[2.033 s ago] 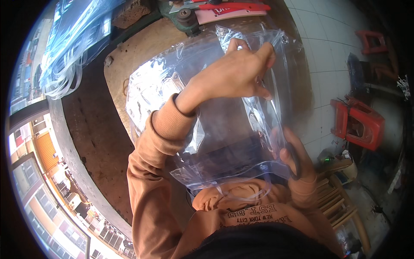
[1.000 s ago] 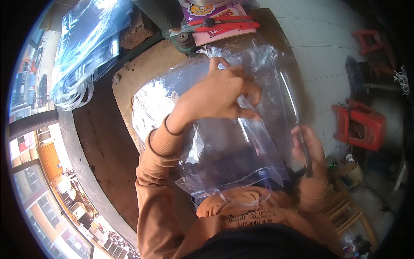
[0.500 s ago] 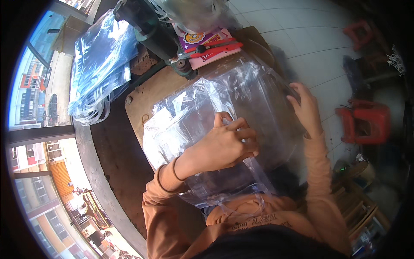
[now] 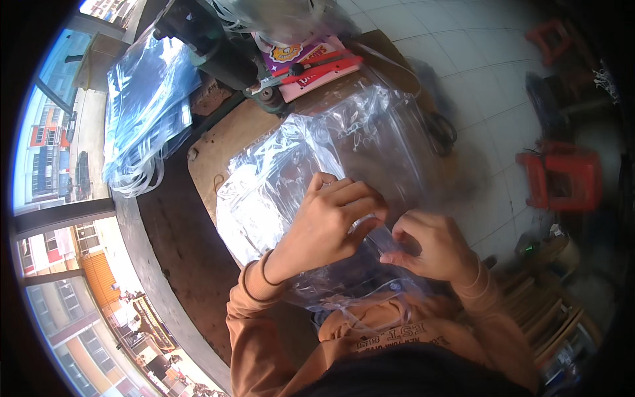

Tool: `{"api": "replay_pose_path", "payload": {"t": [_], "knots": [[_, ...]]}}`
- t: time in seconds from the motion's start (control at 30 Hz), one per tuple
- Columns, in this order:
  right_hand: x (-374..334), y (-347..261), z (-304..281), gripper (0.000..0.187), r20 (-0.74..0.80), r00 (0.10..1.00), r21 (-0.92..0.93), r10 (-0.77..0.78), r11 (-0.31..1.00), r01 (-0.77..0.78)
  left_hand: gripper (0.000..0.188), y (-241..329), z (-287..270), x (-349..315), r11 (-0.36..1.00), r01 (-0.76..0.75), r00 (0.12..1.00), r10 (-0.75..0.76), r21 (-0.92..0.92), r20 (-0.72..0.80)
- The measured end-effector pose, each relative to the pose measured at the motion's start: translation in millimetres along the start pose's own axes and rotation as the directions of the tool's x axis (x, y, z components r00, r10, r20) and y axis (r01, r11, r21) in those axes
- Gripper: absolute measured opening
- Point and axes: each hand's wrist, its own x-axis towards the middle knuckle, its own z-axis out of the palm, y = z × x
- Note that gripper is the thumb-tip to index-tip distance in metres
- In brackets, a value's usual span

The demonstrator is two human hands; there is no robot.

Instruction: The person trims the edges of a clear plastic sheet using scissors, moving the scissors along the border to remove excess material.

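Note:
A large clear plastic bag [image 4: 377,142] lies creased and shiny over the board in front of me, its near end reaching my lap. My left hand [image 4: 334,215] is closed on a folded strip of the plastic near its middle, knuckles up. Just to its right, my right hand [image 4: 436,248] is curved beside the same strip, thumb and fingers apart with a gap between them. Whether its fingertips touch the plastic I cannot make out. Black looped handles [image 4: 442,132], like those of scissors, stick out at the board's right edge.
A dark green machine [image 4: 211,49] stands at the board's far left. Beside it, red-handled cutters [image 4: 311,68] rest on a pink and purple package [image 4: 311,83]. Stacked clear bags [image 4: 149,99] lie left. Red stools [image 4: 562,175] stand on the tiled floor at right.
My right hand has come from the board's right edge inward and nearer me, beside my left. The black handles now show where it was. My left hand keeps its hold on the plastic.

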Motion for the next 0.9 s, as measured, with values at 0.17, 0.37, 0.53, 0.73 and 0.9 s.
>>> {"api": "replay_pose_path", "payload": {"t": [0.17,0.37,0.53,0.73,0.9], "knots": [[-4.0,-4.8,16.9,0.024,0.002,0.997,0.023,-0.073,0.997,0.073,0.014,-2.1,2.8,-5.7,0.988,0.135,0.989,-0.131,0.075,-0.062],[1.0,-2.1,12.1,0.019,-0.049,0.994,0.175,0.102,0.98,-0.092,0.014,-4.6,-5.9,-10.5,0.982,0.117,0.993,-0.12,0.145,0.013],[7.5,-7.6,21.3,0.015,-0.107,0.994,0.062,0.014,0.998,-0.007,0.016,6.3,-1.4,-10.3,0.986,0.114,0.993,-0.116,0.122,0.013],[4.2,-5.9,30.9,0.009,-0.041,0.999,-0.111,-0.021,0.994,0.016,0.018,1.8,20.5,-15.7,0.977,0.197,0.975,-0.187,0.08,-0.123],[9.3,-8.2,32.8,0.006,0.047,0.992,-0.081,-0.113,0.99,0.117,0.02,-7.0,23.0,-6.2,0.87,0.338,0.881,-0.159,0.359,-0.445]]}}
